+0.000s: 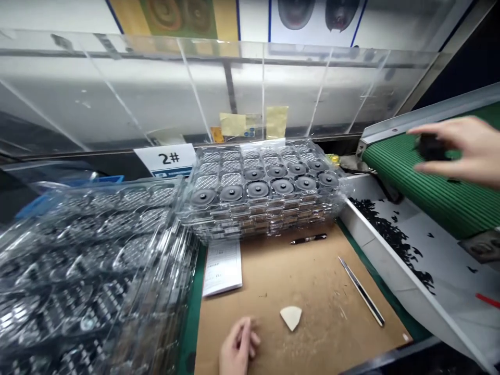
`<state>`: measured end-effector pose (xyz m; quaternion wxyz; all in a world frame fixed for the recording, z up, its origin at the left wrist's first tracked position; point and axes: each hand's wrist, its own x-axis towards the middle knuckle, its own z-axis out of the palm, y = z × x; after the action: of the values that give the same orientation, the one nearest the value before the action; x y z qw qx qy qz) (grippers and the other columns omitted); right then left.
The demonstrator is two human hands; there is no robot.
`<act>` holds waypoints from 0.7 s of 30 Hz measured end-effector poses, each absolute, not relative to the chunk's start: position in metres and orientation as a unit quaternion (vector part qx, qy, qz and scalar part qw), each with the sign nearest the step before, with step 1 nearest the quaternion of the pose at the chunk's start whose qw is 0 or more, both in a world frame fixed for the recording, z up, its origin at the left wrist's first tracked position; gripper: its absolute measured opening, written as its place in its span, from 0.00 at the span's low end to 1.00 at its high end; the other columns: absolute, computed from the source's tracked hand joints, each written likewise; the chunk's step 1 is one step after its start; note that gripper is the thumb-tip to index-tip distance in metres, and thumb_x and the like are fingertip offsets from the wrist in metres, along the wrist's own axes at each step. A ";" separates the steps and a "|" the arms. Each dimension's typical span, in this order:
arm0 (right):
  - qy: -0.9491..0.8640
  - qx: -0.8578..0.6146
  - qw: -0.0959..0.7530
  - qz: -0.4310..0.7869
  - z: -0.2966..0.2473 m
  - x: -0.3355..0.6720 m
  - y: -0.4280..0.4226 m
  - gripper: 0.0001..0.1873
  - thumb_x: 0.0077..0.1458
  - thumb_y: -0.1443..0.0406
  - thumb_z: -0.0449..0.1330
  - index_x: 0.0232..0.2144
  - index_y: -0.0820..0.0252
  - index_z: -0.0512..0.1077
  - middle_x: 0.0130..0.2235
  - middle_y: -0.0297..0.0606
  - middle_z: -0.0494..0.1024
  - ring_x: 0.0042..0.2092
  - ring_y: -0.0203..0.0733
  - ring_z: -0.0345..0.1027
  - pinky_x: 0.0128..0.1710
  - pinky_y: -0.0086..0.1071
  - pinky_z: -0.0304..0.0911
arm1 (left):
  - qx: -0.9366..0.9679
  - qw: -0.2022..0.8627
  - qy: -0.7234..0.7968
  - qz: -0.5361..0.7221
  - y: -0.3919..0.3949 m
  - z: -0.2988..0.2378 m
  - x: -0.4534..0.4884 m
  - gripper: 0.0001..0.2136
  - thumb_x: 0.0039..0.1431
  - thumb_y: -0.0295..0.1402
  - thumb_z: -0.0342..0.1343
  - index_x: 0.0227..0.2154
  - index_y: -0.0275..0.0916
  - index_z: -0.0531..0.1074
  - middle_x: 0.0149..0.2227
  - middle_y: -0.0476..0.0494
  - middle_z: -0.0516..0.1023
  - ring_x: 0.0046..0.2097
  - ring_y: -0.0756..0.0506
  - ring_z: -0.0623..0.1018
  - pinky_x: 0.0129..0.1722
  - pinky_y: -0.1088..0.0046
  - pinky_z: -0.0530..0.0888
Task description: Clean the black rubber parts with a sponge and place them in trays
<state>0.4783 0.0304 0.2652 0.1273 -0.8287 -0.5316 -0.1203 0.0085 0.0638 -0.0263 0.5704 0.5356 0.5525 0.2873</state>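
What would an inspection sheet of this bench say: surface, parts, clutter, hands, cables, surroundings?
Surface: brown board, marked and specked.
Job's things: dark round parts fill the clear tray stack's front row; second row has four.
Clutter: pen, slim metal tool, off-white wedge, paper pad on the board; small black pieces in the white bin.
Right hand: fingers pinch a blurred dark part by the green conveyor belt.
Left hand: fingers curled, at the board; nothing seen held.
Cables: nothing seen clearly.
Surroundings: "2#" sign, clear panels behind.

Brown board (265, 276) carries pen (308, 239), paper pad (222, 270), white wedge (291, 316), likely tweezers (361, 291).
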 end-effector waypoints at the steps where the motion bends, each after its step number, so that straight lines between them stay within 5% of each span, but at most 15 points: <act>1: -0.587 -0.793 0.153 -0.051 0.250 0.442 0.026 0.39 0.43 0.51 0.60 0.55 0.64 0.63 0.55 0.42 0.65 0.55 0.45 0.59 0.49 0.36 0.54 | 0.529 0.578 0.548 0.295 0.059 -0.020 0.013 0.22 0.55 0.51 0.50 0.42 0.38 0.71 0.25 0.45 0.74 0.20 0.50 0.70 0.17 0.77 0.67; 3: -0.656 -0.722 0.177 0.128 0.207 0.374 0.011 0.36 0.46 0.53 0.62 0.57 0.55 0.61 0.56 0.40 0.66 0.55 0.43 0.61 0.54 0.34 0.55 | 0.556 0.586 0.483 0.337 0.048 -0.001 0.022 0.20 0.59 0.42 0.50 0.53 0.44 0.62 0.44 0.38 0.74 0.32 0.47 0.77 0.23 0.76 0.73; 5: -0.634 -0.664 0.193 0.345 0.158 0.318 -0.011 0.36 0.44 0.54 0.64 0.56 0.53 0.63 0.55 0.42 0.67 0.55 0.46 0.62 0.55 0.35 0.57 | 0.707 0.533 0.303 0.352 0.036 0.023 0.033 0.22 0.58 0.35 0.53 0.56 0.50 0.59 0.57 0.36 0.64 0.51 0.41 0.73 0.44 0.65 0.74; 7: -0.563 -0.576 0.230 0.546 0.113 0.278 -0.033 0.37 0.44 0.51 0.63 0.55 0.56 0.64 0.55 0.45 0.67 0.56 0.50 0.61 0.56 0.40 0.57 | 0.837 0.435 0.118 0.309 0.027 0.044 0.043 0.32 0.55 0.35 0.57 0.61 0.50 0.51 0.60 0.34 0.60 0.60 0.35 0.61 0.55 0.52 0.63; 9: -0.489 -0.500 0.296 0.651 0.080 0.253 -0.053 0.38 0.46 0.46 0.60 0.55 0.59 0.65 0.55 0.47 0.67 0.56 0.53 0.60 0.56 0.42 0.55 | 0.885 0.394 0.022 0.248 0.022 0.057 0.049 0.34 0.57 0.35 0.55 0.63 0.49 0.44 0.59 0.36 0.63 0.62 0.36 0.57 0.58 0.51 0.57; 14: -0.314 -0.533 0.388 0.683 0.044 0.216 -0.093 0.42 0.47 0.37 0.47 0.50 0.63 0.70 0.49 0.50 0.71 0.54 0.54 0.62 0.56 0.45 0.55 | 0.879 0.446 0.020 0.168 0.016 0.056 0.048 0.32 0.58 0.36 0.53 0.63 0.47 0.46 0.57 0.37 0.65 0.59 0.40 0.64 0.56 0.61 0.62; 21: -0.496 -0.626 0.280 0.532 0.021 0.203 -0.077 0.37 0.60 0.46 0.35 0.39 0.64 0.75 0.30 0.44 0.75 0.32 0.42 0.70 0.35 0.36 0.67 | 0.616 0.715 0.264 0.198 -0.003 0.024 0.023 0.38 0.42 0.36 0.67 0.57 0.52 0.57 0.55 0.42 0.67 0.57 0.39 0.66 0.57 0.63 0.63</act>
<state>0.2026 -0.0765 0.0211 0.2801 -0.6263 -0.4961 0.5321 0.0234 -0.0032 0.0241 0.7153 0.6161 0.2640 0.1980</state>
